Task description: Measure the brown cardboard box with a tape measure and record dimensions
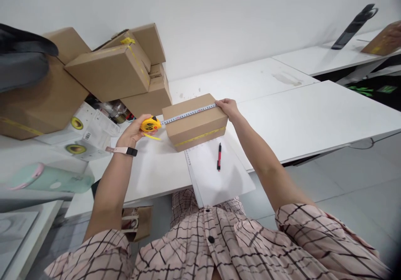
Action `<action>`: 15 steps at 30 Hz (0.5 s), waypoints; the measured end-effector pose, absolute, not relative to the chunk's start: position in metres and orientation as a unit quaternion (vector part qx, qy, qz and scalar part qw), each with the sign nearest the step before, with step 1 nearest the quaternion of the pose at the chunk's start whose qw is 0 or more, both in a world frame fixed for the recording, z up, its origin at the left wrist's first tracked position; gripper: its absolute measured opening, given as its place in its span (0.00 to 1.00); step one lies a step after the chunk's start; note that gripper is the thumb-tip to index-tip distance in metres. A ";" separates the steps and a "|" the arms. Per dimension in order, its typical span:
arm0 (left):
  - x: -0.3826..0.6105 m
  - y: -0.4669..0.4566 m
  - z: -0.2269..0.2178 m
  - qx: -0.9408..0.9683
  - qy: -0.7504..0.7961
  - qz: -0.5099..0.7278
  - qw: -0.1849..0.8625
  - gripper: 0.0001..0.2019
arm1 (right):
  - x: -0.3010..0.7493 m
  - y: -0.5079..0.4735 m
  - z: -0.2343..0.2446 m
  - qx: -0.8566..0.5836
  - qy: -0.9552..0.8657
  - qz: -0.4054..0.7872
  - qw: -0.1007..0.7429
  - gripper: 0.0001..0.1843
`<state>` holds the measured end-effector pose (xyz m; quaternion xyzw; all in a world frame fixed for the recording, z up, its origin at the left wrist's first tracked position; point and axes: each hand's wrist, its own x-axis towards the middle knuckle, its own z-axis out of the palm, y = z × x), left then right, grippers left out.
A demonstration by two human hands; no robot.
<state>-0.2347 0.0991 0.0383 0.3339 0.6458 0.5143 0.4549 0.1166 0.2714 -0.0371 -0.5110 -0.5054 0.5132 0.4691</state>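
Observation:
A closed cardboard box (pixel 196 129) with yellow tape along its front side stands on the white table. My left hand (pixel 137 130) is wrapped round a yellow tape measure (pixel 151 124) just left of the box. The silver blade (pixel 191 113) runs out across the box top to its right edge. There my right hand (pixel 228 107) pinches the blade's end against the box corner. In front of the box lies an open notebook (pixel 216 175), partly under it, with a red and black pen (pixel 219 157) on the page.
Several cardboard boxes (pixel 109 73) are stacked at the left, beside white cartons with avocado pictures (pixel 90 125). A mint green bottle (pixel 59 179) is at the lower left. A dark bottle (pixel 352 29) and another person's hand (pixel 391 36) at a brown box are at the far right.

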 end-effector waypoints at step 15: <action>-0.215 0.100 0.040 0.320 0.643 0.508 0.475 0.12 | 0.115 0.278 -0.037 -0.483 -0.476 0.545 0.493 0.14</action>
